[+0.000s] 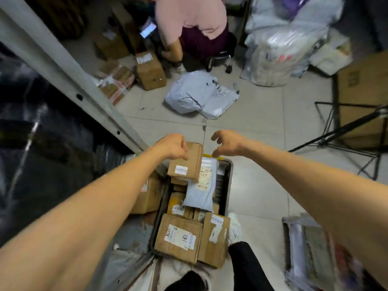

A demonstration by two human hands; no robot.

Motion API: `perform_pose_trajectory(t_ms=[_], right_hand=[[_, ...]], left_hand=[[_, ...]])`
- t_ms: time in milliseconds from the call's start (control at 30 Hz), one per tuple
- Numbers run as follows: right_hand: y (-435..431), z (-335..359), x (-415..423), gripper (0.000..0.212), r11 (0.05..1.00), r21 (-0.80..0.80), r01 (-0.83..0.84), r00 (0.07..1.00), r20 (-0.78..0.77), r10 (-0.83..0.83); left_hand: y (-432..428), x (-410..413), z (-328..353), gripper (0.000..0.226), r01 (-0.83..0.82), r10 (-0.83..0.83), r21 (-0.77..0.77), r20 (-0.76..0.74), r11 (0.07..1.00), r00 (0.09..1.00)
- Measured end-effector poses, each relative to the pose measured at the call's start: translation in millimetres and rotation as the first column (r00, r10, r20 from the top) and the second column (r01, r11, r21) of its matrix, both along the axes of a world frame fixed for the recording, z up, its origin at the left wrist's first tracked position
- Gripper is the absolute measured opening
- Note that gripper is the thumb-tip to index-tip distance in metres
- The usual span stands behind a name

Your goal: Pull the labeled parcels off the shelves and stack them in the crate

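Parcels (178, 236) fill the crate (228, 175); left hand (172, 147) grips a box (186, 164).

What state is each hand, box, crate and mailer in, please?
Crate: partly filled with parcels.
Grey mailer: lying atop parcels in crate.
Small box: closed, held over the crate.
Left hand: grips the small box.
Right hand: open, holding nothing.

Head-worn wide-angle view, looking steeply down.
Close above the crate (227, 175), lower centre; floor (262, 122) fills the upper frame.
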State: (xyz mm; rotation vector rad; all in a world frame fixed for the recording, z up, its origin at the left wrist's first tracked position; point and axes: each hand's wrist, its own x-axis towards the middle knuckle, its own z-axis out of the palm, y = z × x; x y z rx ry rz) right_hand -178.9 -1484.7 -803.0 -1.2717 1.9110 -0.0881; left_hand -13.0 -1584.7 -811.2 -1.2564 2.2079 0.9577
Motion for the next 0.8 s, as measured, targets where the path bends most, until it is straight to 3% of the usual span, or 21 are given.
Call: perform_pose_trajectory(t_ms=[167,300,467,600,800], right_hand=[[28,135,-8,0.057,0.994,-0.102,-0.049,0.989,-0.147,0.034],[45,222,-12,0.054,0.979,-0.193,-0.072,0.974,-0.223,0.027],[62,297,-5,0.053,0.952,-0.228,-0.207,0.939,-0.320,0.127],[83,329,21,0.050,0.899,-0.273,-0.344,0.902,-0.363,0.235],[130,354,87,0.046,0.770,-0.207,-0.604,0.765,-0.420,0.488]], left_hand=[[29,-23,124,0.029,0.157,-0.160,-0.089,-0.037,0.984,0.986],[49,-27,202,0.028,0.188,-0.204,-0.197,-0.069,0.962,0.976],[79,-7,271,0.015,0.088,-0.128,-0.291,-0.120,0.953,0.985],[120,31,305,0.025,-0.090,0.026,-0.328,-0.196,0.940,0.980],[205,110,334,0.023,-0.257,0.209,-0.326,-0.177,0.910,0.962]])
